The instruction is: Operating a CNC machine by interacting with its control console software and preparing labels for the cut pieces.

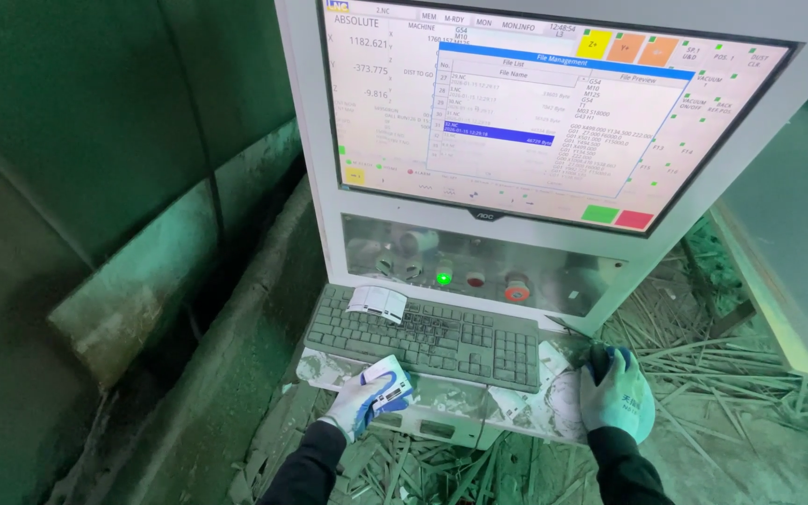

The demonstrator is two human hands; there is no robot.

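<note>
I stand at a machine control console. My left hand (364,397), in a white and blue glove, holds a small white and blue card or box (389,385) at the front edge of a dusty grey keyboard (441,337). My right hand (617,395), gloved the same way, rests closed over a dark computer mouse (598,361) on the shelf to the right of the keyboard. Above them a large screen (535,103) shows a file list window with one row highlighted in blue.
Below the screen, a panel behind clear plastic carries a lit green button (442,277), a red button (476,280) and a red knob (516,289). A folded paper slip (379,301) lies on the keyboard. Scrap strips (741,365) cover the floor at right. A grimy wall (95,187) stands at left.
</note>
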